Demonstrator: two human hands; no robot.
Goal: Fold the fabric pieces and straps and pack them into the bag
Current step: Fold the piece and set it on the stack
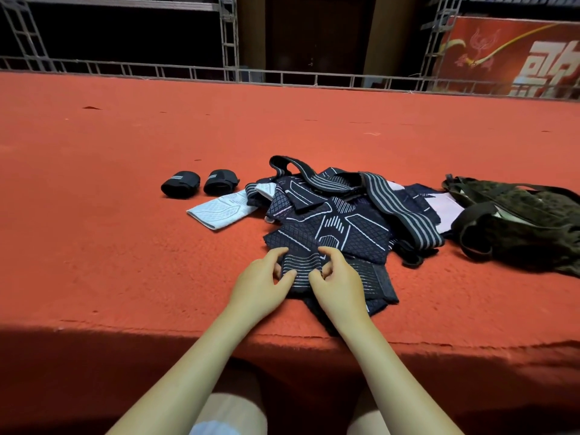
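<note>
A heap of dark patterned fabric pieces (339,224) lies on the red carpeted platform (125,215). Striped elastic straps (398,208) drape over the heap. A dark striped strap (301,266) lies at the near edge of the heap, and both hands pinch it. My left hand (260,284) grips its left side and my right hand (339,284) grips its right side. Two rolled black straps (180,184) (219,181) sit to the left. A white patterned piece (216,211) lies beside them. The dark olive bag (521,221) lies open at the right.
The platform's front edge (282,335) runs just below my hands, with my knees under it. A metal truss railing (282,76) borders the far side, and a red banner (514,54) hangs at the back right.
</note>
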